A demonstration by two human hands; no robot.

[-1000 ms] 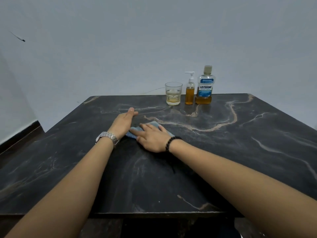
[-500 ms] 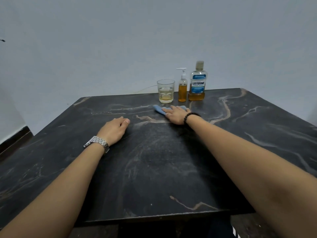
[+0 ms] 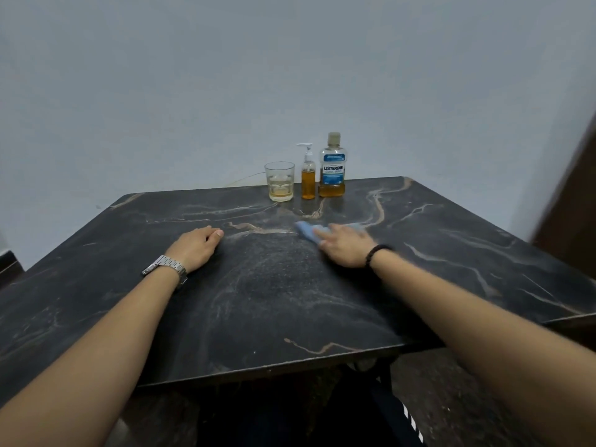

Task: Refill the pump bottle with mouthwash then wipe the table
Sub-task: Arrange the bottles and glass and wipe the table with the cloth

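Cloth (image 3: 309, 230) under right hand (image 3: 346, 245), dragged nearer

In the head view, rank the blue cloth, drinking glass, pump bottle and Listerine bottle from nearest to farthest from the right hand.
1. Blue cloth: under the right hand.
2-4. Drinking glass, pump bottle and Listerine bottle: a row at the table's far edge, left to right; too close to rank.

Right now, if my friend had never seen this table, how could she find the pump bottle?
Look to the far edge of the dark marble table, by the wall, where three things stand in a row. The pump bottle is the middle one, between the glass and the mouthwash bottle. It is the thinnest, filled with orange liquid, and the only one with a white pump on top.
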